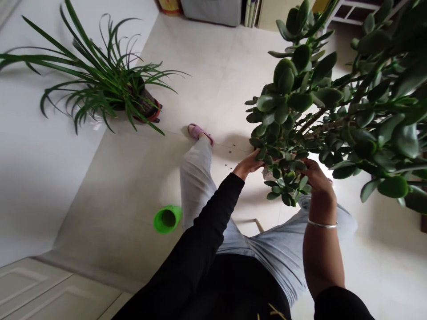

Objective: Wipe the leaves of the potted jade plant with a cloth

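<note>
A large jade plant point(330, 95) with thick, rounded green leaves fills the upper right of the head view. My left hand point(249, 165) reaches in among its lower leaves from the left, and its fingertips are hidden there. On the other side, my right hand point(315, 175) has thumb and fingers bent together at a low leafy sprig point(288, 180), seemingly pinching it; leaves cover part of the grip. Between the hands, a pale surface shows behind the foliage, too covered to name.
A green bucket point(167, 219) with dark contents stands on the floor at my left. Farther off, a long-leaved potted plant point(116, 84) stands by the white wall. Dark crumbs point(230, 152) lie near my pink slipper point(200, 132). A grey box point(211, 11) is at the top.
</note>
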`<state>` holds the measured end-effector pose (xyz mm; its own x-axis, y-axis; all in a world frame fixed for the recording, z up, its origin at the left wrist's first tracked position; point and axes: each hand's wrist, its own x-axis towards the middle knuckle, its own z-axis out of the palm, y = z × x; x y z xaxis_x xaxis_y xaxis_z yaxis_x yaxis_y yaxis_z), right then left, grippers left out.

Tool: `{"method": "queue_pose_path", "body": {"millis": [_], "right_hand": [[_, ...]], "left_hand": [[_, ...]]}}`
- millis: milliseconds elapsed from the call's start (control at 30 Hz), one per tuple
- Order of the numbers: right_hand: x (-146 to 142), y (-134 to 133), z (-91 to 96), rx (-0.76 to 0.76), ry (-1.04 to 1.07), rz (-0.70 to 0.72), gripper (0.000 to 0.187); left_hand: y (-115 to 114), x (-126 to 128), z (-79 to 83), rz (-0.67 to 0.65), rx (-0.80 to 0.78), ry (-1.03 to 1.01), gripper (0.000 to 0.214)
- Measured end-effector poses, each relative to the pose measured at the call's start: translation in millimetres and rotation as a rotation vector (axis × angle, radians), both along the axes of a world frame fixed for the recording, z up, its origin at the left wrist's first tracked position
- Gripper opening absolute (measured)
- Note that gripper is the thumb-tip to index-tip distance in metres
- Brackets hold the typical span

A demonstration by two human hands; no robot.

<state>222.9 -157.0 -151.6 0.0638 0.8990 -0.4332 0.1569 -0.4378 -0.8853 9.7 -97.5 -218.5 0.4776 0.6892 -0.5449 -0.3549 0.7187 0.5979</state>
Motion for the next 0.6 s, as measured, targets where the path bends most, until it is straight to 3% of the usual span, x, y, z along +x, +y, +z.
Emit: {"method": "queue_pose_path", "body": {"millis": [200, 400, 600], "right_hand": [[0.9, -4.6, 4.6, -0.091, 0.044, -0.036, 0.036], [1.4, -11.8, 5.4, -0.054, 0.100, -0.150, 0.034], [-7.6, -20.5, 8.3, 0.012, 0.177, -0.282, 0.037]], "left_hand": [[-4.6, 0.1, 2.3, -0.012, 0.026, 0.006, 0.039], [-16.7, 1.4, 12.0, 0.016, 0.037, -0.032, 0.026], [-56.3, 3.3, 22.7, 0.316, -0.029, -0.186, 0.025]]}}
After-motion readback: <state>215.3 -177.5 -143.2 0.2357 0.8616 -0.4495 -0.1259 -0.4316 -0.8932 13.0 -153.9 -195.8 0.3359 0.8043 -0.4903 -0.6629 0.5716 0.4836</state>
